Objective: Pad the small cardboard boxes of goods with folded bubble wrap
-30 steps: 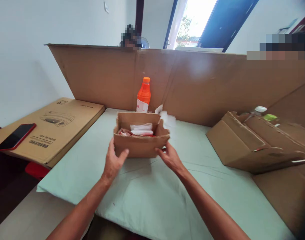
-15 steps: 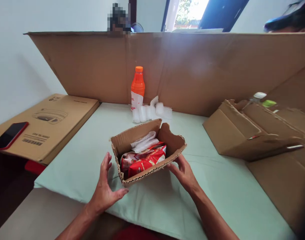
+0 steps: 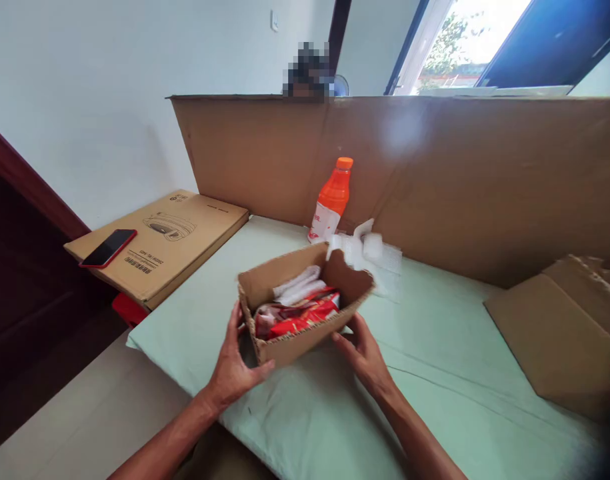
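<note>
An open cardboard box (image 3: 295, 351) with ragged cut edges is between my two hands over the green cloth. My left hand (image 3: 233, 373) wraps its near left corner, thumb on the front and fingers along the left side. On the box's right end, my right hand (image 3: 365, 355) has its thumb on the front face; its other fingers are partly hidden behind the box. Inside lie red printed packets (image 3: 307, 319) and a folded piece of white bubble wrap (image 3: 299, 287). Whether the box's bottom touches the cloth cannot be made out.
Behind the box stand an orange bottle (image 3: 333, 197) and white bubble wrap (image 3: 379, 260). A tall cardboard panel (image 3: 465, 180) closes off the back, with a person's head beyond. At left, a phone (image 3: 109, 248) lies on a flat carton (image 3: 185, 257). Another cardboard box (image 3: 559, 327) is at right.
My left hand has closed in from beside the box onto its left corner. My right hand stays at the right end. The head view has swung left.
</note>
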Demonstrator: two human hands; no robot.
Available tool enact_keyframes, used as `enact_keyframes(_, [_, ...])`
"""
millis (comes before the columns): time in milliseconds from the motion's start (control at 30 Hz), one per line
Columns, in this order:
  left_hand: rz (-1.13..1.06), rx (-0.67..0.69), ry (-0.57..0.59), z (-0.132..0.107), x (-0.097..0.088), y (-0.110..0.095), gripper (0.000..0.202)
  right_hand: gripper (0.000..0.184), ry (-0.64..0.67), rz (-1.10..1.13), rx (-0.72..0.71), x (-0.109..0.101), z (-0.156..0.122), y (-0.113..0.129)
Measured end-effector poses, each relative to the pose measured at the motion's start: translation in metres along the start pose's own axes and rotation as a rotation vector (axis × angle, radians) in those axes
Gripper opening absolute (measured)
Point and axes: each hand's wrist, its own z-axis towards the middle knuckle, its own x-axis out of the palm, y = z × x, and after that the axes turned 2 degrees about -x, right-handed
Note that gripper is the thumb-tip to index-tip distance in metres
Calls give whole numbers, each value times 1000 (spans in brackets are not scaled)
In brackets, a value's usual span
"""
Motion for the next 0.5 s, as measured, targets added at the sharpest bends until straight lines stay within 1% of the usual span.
enact_keyframes(67, [39,-41,-136,11,-23,9,111,78,56,36,-84,33,32,-2])
enact_keyframes(133, [72,-85,-254,27,-50,15,109,84,64,36,-112,67,58,-6])
enact_keyframes(200, [78,-116,-344,48,-78,18,106,82,55,-13,-104,96,72,-10])
enact_keyframes(233, [73,-121,-378,61,-91,18,106,79,56,-53,-109,107,75,-12])
enact_keyframes(300, [77,-118,-446,90,-115,19,110,73,70,-141,-157,118,75,-16])
enact_keyframes(367, [118,-102,-515,122,-132,22,114,67,82,-211,-218,118,70,-19])
enact_keyframes(467, [222,-37,-592,175,-145,35,113,60,75,-244,-254,111,63,-20])
enact_keyframes(500, [239,-13,-588,192,-147,41,112,58,69,-250,-257,109,62,-20])
